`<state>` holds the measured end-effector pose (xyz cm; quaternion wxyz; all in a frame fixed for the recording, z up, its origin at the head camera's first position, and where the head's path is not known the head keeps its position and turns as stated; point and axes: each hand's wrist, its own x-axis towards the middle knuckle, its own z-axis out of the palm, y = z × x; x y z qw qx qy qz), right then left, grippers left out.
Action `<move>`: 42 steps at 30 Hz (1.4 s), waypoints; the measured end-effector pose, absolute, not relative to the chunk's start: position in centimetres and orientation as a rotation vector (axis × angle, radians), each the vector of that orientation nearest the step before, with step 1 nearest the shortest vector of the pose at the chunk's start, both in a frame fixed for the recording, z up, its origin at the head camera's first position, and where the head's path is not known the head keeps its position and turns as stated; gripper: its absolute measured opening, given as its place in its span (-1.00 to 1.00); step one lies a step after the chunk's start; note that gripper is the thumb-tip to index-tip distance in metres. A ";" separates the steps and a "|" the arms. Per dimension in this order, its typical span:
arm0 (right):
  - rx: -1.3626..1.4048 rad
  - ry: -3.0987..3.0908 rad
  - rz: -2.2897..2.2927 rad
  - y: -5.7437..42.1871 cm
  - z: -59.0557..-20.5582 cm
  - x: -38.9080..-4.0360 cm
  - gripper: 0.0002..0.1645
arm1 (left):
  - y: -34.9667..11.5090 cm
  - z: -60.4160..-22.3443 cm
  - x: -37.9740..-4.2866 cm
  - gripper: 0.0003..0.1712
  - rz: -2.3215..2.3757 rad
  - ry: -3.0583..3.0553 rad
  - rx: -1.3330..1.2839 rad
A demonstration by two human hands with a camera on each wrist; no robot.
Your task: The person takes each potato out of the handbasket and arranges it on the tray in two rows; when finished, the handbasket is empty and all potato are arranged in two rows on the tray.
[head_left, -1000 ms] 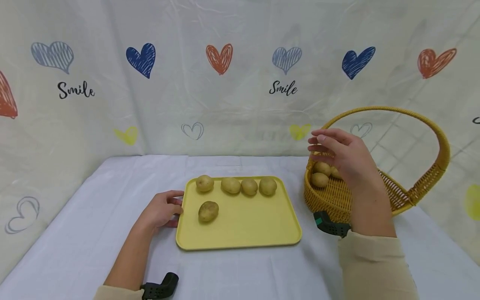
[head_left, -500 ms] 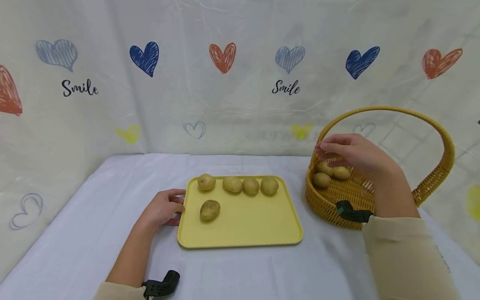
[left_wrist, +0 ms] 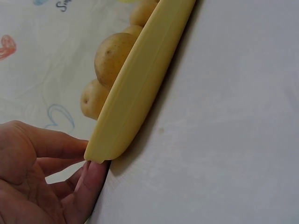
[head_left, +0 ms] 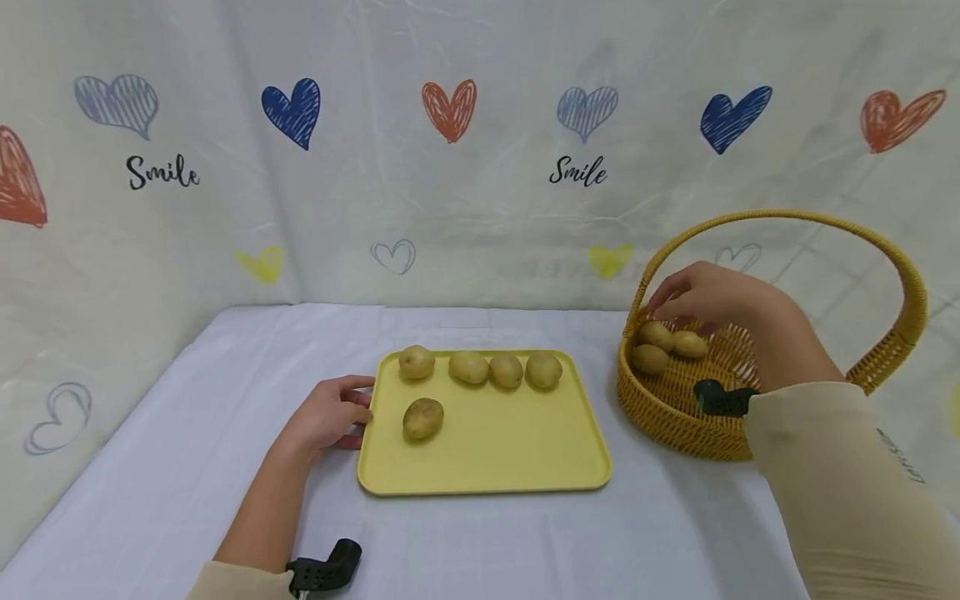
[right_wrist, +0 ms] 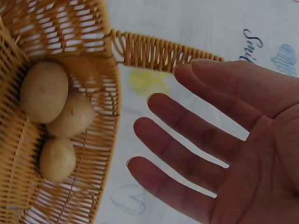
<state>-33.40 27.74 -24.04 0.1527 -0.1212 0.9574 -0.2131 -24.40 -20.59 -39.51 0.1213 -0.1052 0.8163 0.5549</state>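
My left hand (head_left: 326, 414) is at the left edge of a yellow tray (head_left: 510, 450), and in the left wrist view its fingertips pinch the tray's rim. One potato (head_left: 423, 418) sits on the tray's left side, and several more, such as the rightmost potato (head_left: 543, 370), stand along its back edge. My right hand (head_left: 712, 293) hovers over the back of a wicker basket (head_left: 675, 431), under its arched handle. In the right wrist view the fingers are spread and lightly bent, holding nothing. Three potatoes (right_wrist: 44, 92) lie together in the basket, apart from those fingers.
A white cloth (head_left: 480, 546) covers the table. Behind it hangs a pale sheet (head_left: 495, 208) printed with hearts and words. The basket's tall handle (head_left: 795, 215) arches above my right forearm, and the basket stands to the right of the tray.
My right hand has shifted rightward and its fingers have dipped toward the basket's potatoes, which show more fully now. My left hand stays at the tray's edge. The whole view has shifted slightly.
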 end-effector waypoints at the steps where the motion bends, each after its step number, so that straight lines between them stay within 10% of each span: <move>1: -0.351 2.747 -0.606 27.8 -24.0 -33.5 -0.49 | -20.6 -39.5 -24.4 -0.28 1.622 2.383 -0.309; 42: -0.201 2.494 -0.567 28.5 -28.8 -36.6 -0.14 | -20.5 -39.5 -24.6 -0.28 1.635 2.388 -0.293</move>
